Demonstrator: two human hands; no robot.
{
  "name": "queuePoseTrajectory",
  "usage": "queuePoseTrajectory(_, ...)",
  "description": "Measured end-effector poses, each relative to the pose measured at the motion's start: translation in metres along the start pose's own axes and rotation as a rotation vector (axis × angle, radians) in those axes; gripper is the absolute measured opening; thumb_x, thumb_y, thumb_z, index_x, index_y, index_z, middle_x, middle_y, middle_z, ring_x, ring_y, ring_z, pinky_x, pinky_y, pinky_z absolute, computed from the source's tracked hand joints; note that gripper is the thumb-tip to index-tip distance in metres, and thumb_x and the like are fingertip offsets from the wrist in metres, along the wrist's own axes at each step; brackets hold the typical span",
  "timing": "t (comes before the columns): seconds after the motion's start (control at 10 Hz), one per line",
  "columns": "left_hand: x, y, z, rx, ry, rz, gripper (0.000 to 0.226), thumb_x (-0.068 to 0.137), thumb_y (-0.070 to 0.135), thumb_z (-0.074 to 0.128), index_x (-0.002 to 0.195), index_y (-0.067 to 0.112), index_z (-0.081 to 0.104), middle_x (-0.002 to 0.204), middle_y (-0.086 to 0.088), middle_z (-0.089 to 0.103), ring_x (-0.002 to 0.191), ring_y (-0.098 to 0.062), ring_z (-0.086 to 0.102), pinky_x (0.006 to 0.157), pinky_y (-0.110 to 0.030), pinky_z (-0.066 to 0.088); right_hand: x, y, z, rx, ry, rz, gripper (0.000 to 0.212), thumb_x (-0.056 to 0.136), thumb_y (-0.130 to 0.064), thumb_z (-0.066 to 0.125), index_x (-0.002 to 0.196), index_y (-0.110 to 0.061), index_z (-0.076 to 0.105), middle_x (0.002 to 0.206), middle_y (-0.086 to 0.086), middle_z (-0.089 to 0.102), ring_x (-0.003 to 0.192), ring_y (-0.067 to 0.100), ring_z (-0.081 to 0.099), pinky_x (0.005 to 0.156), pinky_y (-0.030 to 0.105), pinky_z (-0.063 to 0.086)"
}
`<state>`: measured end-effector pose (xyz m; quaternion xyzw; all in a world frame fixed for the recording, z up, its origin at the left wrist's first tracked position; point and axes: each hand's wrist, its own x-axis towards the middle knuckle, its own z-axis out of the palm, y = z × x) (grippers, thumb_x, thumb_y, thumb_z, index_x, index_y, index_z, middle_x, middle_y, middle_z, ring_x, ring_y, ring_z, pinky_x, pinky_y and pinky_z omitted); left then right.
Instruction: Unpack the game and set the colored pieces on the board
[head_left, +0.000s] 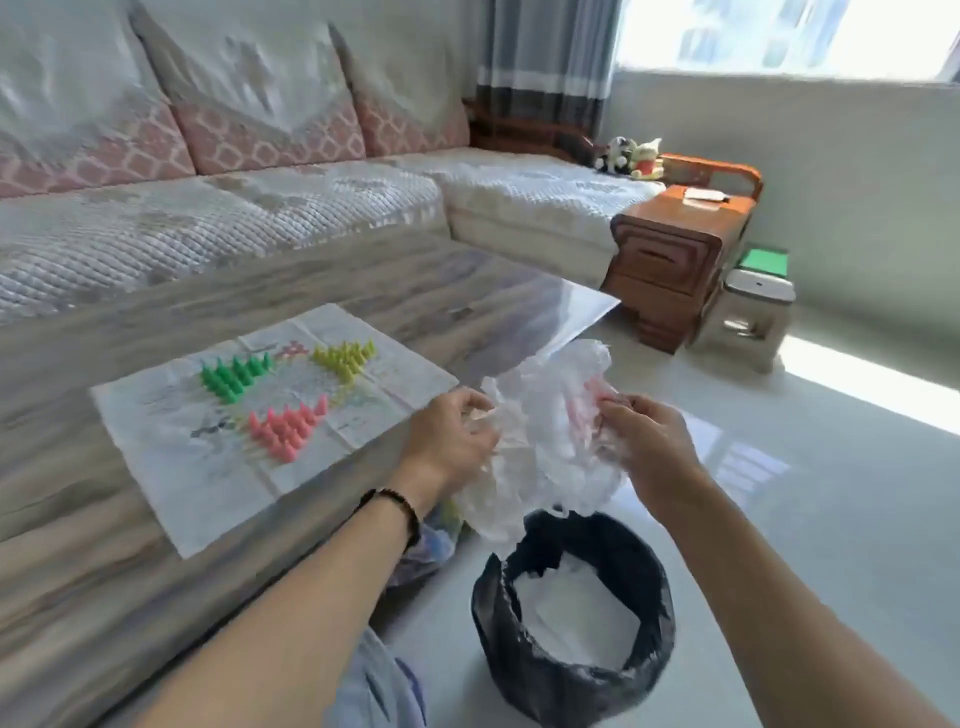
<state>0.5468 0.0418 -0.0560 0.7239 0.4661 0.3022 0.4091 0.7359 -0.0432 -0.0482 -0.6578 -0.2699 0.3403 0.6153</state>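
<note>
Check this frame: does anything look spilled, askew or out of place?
Nothing spilled. The paper board lies skewed to the table edge, creased. Both hands hold a crumpled plastic bag above the bin.

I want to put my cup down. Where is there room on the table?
Bare wood-grain table lies in front of the white paper game board, and behind it toward the sofa. The board's middle is crowded with green cone pieces, yellow cone pieces and pink cone pieces.
</note>
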Motion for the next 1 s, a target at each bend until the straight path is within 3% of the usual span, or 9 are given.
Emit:
queuePoseTrajectory(0.1,0.008,-0.029,0.066,-0.01,-0.037,-0.103,0.018,0.082,0.024,0.068,0.099,0.029,0.063,0.104,0.0,0.069,0.095,-0.019,0.065,0.083,-0.037,0.055,0.014,0.06,-0.033,-0.03,0.102,0.142,0.008,0.088,-0.007,0.061,0.086,-0.008,0.069,0.091,0.013,0.069,0.083,0.026,0.064,0.08,0.043,0.054)
queuePoseTrajectory(0.2,0.006,-0.066,0.12,-0.069,-0.023,-0.258,0.016,0.082,0.024,0.066,0.098,0.024,0.065,0.104,0.002,0.068,0.093,-0.019,0.064,0.083,-0.038,0.054,0.02,0.106,-0.053,-0.1,0.191,0.249,0.013,0.091,-0.006,0.058,0.086,-0.004,0.069,0.08,0.008,0.065,0.065,0.018,0.058,0.051,0.024,0.048)
queuePoseTrajectory(0.3,-0.004,-0.097,0.156,-0.127,-0.029,-0.391,0.016,0.083,0.021,0.064,0.099,0.019,0.065,0.102,0.002,0.065,0.093,-0.018,0.061,0.082,-0.033,0.053,0.024,0.149,-0.066,-0.23,0.196,0.349,0.025,0.089,-0.011,0.061,0.083,0.013,0.065,0.067,0.013,0.057,0.049,0.021,0.046,0.04,0.021,0.034)
queuePoseTrajectory(0.4,-0.009,-0.122,0.175,-0.15,-0.035,-0.476,0.014,0.083,0.025,0.063,0.097,0.023,0.065,0.101,0.002,0.067,0.089,-0.017,0.062,0.074,-0.03,0.051,0.023,0.185,-0.073,-0.381,0.097,0.49,0.028,0.086,-0.017,0.066,0.064,0.0,0.062,0.053,0.008,0.045,0.04,0.018,0.038,0.041,0.022,0.03)
queuePoseTrajectory(0.5,-0.008,-0.133,0.188,-0.083,-0.07,-0.477,0.023,0.078,0.039,0.064,0.1,0.031,0.063,0.101,0.006,0.066,0.089,-0.015,0.063,0.08,-0.034,0.054,0.024,0.213,-0.071,-0.586,0.032,0.458,0.024,0.075,-0.003,0.049,0.055,-0.013,0.041,0.05,0.003,0.037,0.049,0.019,0.036,0.048,0.027,0.029)
queuePoseTrajectory(0.6,-0.01,-0.135,0.206,-0.107,-0.364,-0.513,0.043,0.086,0.043,0.065,0.123,0.022,0.054,0.117,0.002,0.061,0.106,-0.02,0.06,0.091,-0.035,0.05,0.023,0.225,-0.067,-0.749,-0.039,0.413,0.011,0.075,-0.01,0.044,0.065,-0.013,0.042,0.061,0.001,0.048,0.058,0.019,0.043,0.052,0.028,0.034)
queuePoseTrajectory(0.7,-0.014,-0.137,0.215,0.039,-0.57,-0.421,0.057,0.087,0.052,0.057,0.131,0.016,0.053,0.133,-0.002,0.057,0.121,-0.022,0.054,0.102,-0.038,0.044,0.021,0.218,-0.071,-0.823,-0.094,0.39,0.005,0.076,-0.016,0.047,0.079,-0.013,0.051,0.073,0.003,0.058,0.068,0.022,0.054,0.058,0.033,0.043)
queuePoseTrajectory(0.9,-0.019,-0.126,0.185,0.432,-0.436,-0.072,0.04,0.092,0.048,0.046,0.12,0.023,0.059,0.123,-0.003,0.055,0.118,-0.024,0.051,0.096,-0.035,0.042,0.015,0.147,-0.099,-0.835,-0.037,0.222,0.047,0.077,-0.015,0.059,0.124,-0.015,0.055,0.119,0.006,0.059,0.106,0.024,0.059,0.091,0.037,0.05)
queuePoseTrajectory(1.0,-0.026,-0.119,0.171,0.576,-0.375,0.122,0.048,0.094,0.043,0.046,0.135,0.018,0.049,0.14,-0.003,0.046,0.13,-0.023,0.04,0.105,-0.04,0.037,-0.002,0.093,-0.117,-0.557,-0.04,-0.025,0.028,0.085,-0.017,0.068,0.111,-0.027,0.066,0.11,0.0,0.069,0.092,0.015,0.066,0.084,0.034,0.053)
